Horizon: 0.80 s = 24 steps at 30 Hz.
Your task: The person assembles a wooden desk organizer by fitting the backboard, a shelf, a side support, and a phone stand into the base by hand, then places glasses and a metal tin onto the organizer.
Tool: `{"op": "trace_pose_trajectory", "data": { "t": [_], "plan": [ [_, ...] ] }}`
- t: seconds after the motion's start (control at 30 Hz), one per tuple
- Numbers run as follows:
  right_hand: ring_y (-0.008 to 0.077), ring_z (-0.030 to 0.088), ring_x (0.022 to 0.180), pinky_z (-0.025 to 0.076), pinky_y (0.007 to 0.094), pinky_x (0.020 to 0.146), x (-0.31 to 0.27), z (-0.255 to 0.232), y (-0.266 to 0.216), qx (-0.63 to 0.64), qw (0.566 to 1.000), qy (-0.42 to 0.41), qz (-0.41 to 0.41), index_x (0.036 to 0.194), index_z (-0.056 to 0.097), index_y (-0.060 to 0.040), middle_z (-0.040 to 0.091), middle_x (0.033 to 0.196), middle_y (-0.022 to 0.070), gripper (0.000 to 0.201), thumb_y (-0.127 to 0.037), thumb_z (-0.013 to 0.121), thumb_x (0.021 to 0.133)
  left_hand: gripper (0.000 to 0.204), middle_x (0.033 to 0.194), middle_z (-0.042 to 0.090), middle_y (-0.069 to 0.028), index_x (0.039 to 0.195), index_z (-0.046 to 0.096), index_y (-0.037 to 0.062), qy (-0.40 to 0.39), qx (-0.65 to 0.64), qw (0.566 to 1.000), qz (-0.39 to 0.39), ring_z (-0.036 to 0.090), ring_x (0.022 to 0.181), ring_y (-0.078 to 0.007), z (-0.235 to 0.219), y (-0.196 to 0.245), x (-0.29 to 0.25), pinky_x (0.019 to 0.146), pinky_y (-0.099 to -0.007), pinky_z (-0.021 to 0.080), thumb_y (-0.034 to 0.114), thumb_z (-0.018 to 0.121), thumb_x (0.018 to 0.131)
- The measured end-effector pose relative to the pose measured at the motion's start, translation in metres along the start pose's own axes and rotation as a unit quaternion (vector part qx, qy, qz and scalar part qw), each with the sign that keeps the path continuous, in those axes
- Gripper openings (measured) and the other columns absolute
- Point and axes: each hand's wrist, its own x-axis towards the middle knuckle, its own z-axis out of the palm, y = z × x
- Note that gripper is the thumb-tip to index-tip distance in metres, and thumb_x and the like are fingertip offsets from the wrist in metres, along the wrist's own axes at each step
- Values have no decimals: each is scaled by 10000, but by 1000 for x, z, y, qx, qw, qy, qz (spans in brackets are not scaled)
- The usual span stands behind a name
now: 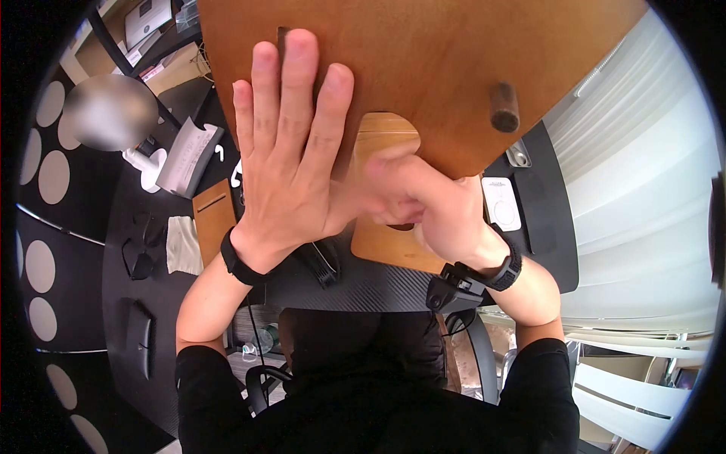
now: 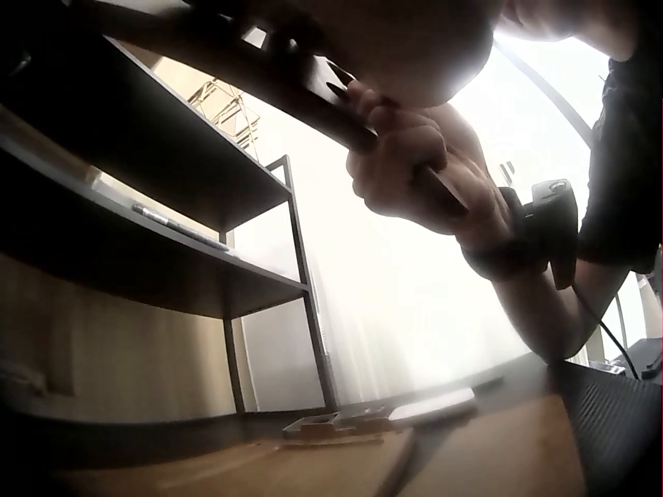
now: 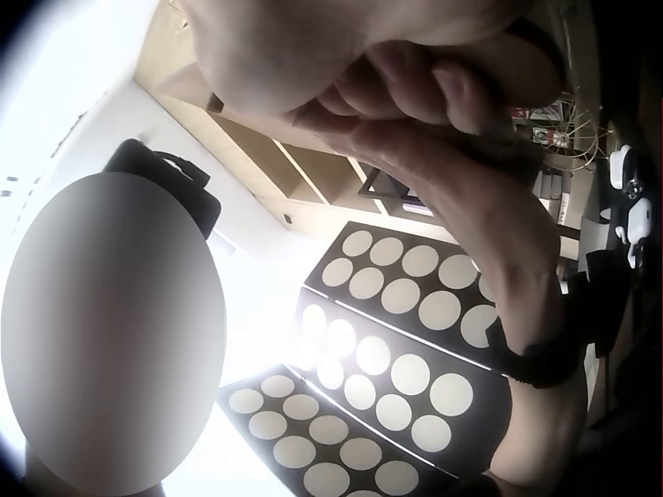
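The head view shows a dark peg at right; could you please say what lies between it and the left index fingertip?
In the head view, only bare brown panel lies between the peg and that fingertip of the left hand.

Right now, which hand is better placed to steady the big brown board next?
The left hand, probably: in the head view it is spread open across the brown board, though contact is unclear. The right hand is curled, apparently round a dark peg, so seems less free.
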Motion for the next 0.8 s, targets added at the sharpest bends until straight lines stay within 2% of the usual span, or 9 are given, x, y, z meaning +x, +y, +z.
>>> {"op": "trace_pose_trajectory", "data": {
  "t": [0.07, 0.13, 0.17, 0.23, 0.27, 0.33, 0.37, 0.5, 0.8],
  "plan": [
    [42, 391, 532, 295, 234, 475, -1, 4, 5, -23, 999, 4, -23, 835, 648, 6, 498, 611, -15, 129, -104, 615, 893, 1046, 1588, 70, -300, 1538, 154, -13, 11, 1, 1000, 0, 28, 1480, -463, 2, 3, 1, 1161, -579, 32, 792, 250, 877],
    [48, 375, 496, 280, 240, 471, -1, 6, 12, -81, 986, 35, -143, 747, 606, -9, 472, 575, -21, 182, -108, 599, 900, 1058, 1578, 74, -320, 1540, 160, -2, 37, -10, 999, -17, 42, 1472, -484, 4, 8, 3, 1151, -601, 27, 808, 240, 865],
    [48, 375, 496, 280, 240, 471, 1, 3, 9, -79, 986, 36, -142, 747, 606, -9, 472, 575, -21, 182, -108, 599, 900, 1058, 1578, 74, -320, 1540, 160, -2, 35, -10, 999, -17, 42, 1472, -484, 4, 8, 1, 1151, -601, 27, 808, 240, 865],
    [71, 309, 435, 247, 261, 459, 6, -6, -3, 27, 999, -2, -40, 619, 486, -51, 380, 507, -30, 312, -126, 556, 914, 1038, 1575, 85, -324, 1550, 166, 36, -20, -55, 998, 11, 63, 1466, -496, 7, 6, -4, 1146, -609, 27, 812, 229, 863],
    [71, 309, 435, 247, 261, 459, 6, -5, -7, 26, 999, -2, -39, 619, 486, -51, 380, 507, -30, 312, -126, 556, 914, 1038, 1575, 85, -324, 1550, 166, 36, -19, -55, 998, 10, 63, 1466, -496, 7, 7, -5, 1146, -609, 27, 812, 229, 863],
    [98, 225, 401, 212, 282, 451, 7, -4, -16, 113, 993, 16, -32, 558, 336, -102, 270, 468, -33, 407, -154, 508, 924, 1016, 1572, 101, -326, 1556, 182, 77, -67, -58, 996, 8, 84, 1463, -497, 8, 12, -5, 1144, -611, 23, 816, 211, 859],
    [115, 193, 403, 204, 296, 448, 8, -6, -20, 96, 995, 4, -38, 538, 268, -129, 237, 459, -25, 445, -180, 479, 927, 1005, 1573, 110, -320, 1557, 199, 97, -87, -57, 995, -2, 88, 1467, -487, 6, 13, -5, 1145, -609, 27, 818, 193, 856],
    [119, 195, 403, 211, 298, 456, 9, -10, -29, 98, 994, -4, -57, 519, 201, -152, 237, 441, -15, 483, -205, 451, 929, 1004, 1577, 141, -300, 1547, 240, 93, -103, -44, 994, -6, 102, 1469, -476, 2, 13, -2, 1148, -605, 31, 818, 184, 855],
    [105, 199, 406, 244, 281, 459, 12, -26, -49, 120, 992, -23, -24, 521, 197, -195, 212, 439, -44, 465, -217, 412, 932, 907, 1590, 245, -172, 1526, 319, 134, -136, -18, 991, 14, 151, 1467, -449, -6, 4, 4, 1153, -590, 89, 772, 220, 889]
  ]
}}
